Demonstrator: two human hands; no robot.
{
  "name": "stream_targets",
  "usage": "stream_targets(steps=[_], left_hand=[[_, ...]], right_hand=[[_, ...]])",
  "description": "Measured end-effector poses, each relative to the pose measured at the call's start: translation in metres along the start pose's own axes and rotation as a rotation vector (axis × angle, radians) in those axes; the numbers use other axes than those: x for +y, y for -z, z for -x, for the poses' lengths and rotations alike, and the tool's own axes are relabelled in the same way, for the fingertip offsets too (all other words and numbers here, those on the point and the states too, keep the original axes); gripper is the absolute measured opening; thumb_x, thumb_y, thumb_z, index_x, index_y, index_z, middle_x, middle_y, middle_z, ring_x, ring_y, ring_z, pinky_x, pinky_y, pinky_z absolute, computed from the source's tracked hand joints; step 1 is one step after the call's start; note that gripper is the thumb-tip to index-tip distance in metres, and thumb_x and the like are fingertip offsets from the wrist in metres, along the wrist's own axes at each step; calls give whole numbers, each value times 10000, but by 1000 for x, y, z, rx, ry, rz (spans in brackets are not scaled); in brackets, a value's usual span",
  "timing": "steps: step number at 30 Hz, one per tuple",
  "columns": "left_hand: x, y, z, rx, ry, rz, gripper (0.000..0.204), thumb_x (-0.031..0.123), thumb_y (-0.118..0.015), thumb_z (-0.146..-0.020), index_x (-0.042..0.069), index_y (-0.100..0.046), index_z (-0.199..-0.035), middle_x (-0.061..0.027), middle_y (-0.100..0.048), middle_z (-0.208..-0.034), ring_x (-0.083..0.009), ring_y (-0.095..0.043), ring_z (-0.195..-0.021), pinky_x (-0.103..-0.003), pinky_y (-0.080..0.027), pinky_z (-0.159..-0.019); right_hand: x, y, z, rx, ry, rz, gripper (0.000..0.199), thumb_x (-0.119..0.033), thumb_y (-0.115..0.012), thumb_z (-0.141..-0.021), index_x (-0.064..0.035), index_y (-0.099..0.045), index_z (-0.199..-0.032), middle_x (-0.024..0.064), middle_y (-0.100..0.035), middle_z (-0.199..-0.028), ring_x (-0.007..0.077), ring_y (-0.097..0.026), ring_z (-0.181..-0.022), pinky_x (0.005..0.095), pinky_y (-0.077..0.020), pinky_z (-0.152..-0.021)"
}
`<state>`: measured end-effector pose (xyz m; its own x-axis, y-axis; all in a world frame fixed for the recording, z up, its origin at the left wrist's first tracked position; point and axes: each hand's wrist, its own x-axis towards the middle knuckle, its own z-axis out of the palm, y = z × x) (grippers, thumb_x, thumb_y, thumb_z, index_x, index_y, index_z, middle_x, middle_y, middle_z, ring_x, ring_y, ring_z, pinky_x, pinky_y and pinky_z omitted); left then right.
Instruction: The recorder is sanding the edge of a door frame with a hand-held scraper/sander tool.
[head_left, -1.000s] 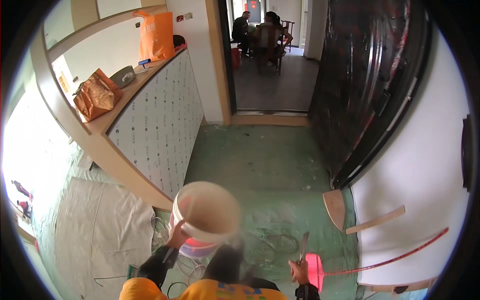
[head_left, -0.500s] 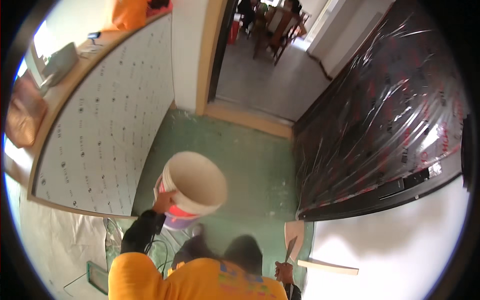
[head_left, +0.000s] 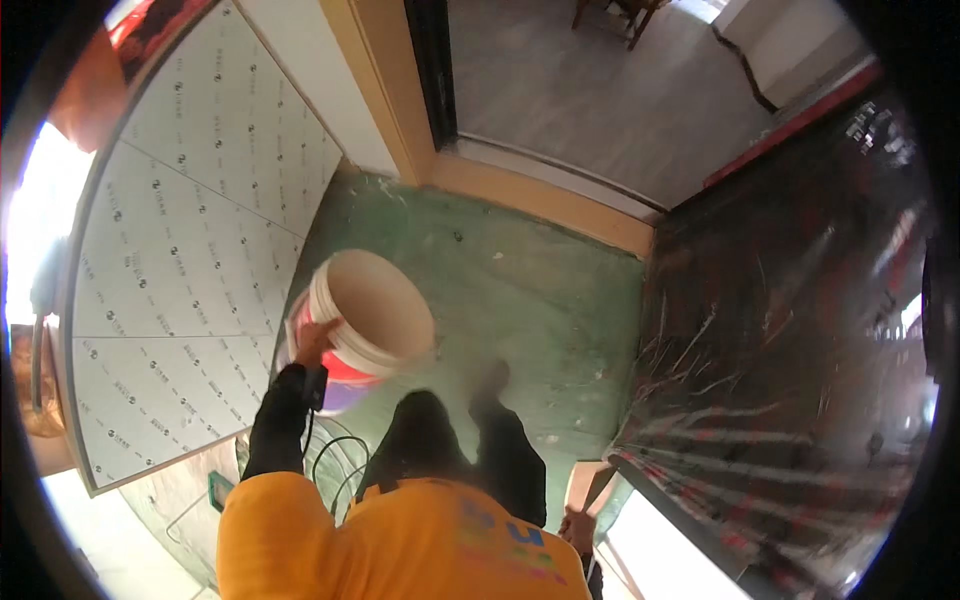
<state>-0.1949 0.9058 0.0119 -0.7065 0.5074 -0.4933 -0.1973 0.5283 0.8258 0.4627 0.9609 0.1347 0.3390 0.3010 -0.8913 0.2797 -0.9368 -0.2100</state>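
Observation:
My left hand (head_left: 316, 343) is closed on the upper side of a plastic bucket (head_left: 350, 350), by its ridged rim. The bucket is white with red and purple on its outside, and it tilts so that its pale inside faces me. Whether its base touches the floor I cannot tell. Low on the right, my right hand (head_left: 577, 528) is closed round a tool with a dark flat blade (head_left: 599, 487); its exact kind is unclear. Beside that blade shows a tan flat piece (head_left: 577, 482), partly hidden.
Green sheeting covers the floor (head_left: 500, 260). Ahead is a doorway with a raised tan sill (head_left: 540, 212). A printed white panel (head_left: 190, 260) stands on the left; dark plastic film (head_left: 780, 360) covers a large surface on the right. A black cord (head_left: 335, 445) hangs near my left arm.
The view has turned, and the chair beyond the doorway has moved toward the upper edge. My legs have shifted, one foot forward. Both hands keep hold of the bucket and the bladed tool.

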Motion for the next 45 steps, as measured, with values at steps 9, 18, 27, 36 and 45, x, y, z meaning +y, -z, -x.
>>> stream_targets(steps=[9, 18, 27, 36, 45], left_hand=[[75, -98, -95, 356, 103, -175, 462, 334, -792, -578, -56, -556, -649, -133, -577, -603, -211, -575, -520, -345, -457, -463], [42, -225, -233, 477, 346, -524, 552, 367, -785, -555, -89, -559, -768, -223, -590, -742, -337, -588, -738, -419, -447, -649], [36, -347, -324, 445, 527, -426, 552, 397, -780, -554, -76, -603, -778, -212, -602, -718, -351, -583, -671, -445, -453, -633], [81, -408, -395, 560, 669, -155, 590, 422, -797, -573, -101, -555, -699, -135, -602, -629, -209, -590, -480, -371, -499, -478], [137, -523, -394, 905, 693, -292, 570, 348, -744, -643, -36, -432, -925, -235, -536, -876, -436, -537, -864, -488, -441, -738]], right_hand=[[-374, 22, -41, 3, 339, 291, 142, -145, -602, -809, -65, -498, -755, 22, -435, -552, 128, -404, -444, 319, -357, -406], [-553, -37, -88, -48, 213, 634, 172, -160, -607, -831, -50, -490, -769, 53, -470, -600, 142, -448, -487, 325, -399, -421], [-657, -30, -167, 32, 143, 832, 190, -171, -643, -792, -53, -510, -727, 49, -477, -537, 116, -451, -423, 288, -370, -356], [-830, -125, -272, -190, 407, 899, 205, -210, -637, -805, -46, -514, -814, 3, -492, -565, 100, -423, -398, 270, -355, -369], [-850, -324, -263, -506, 541, 887, 232, -189, -658, -802, -46, -475, -811, 23, -514, -609, 92, -483, -469, 236, -392, -414]])
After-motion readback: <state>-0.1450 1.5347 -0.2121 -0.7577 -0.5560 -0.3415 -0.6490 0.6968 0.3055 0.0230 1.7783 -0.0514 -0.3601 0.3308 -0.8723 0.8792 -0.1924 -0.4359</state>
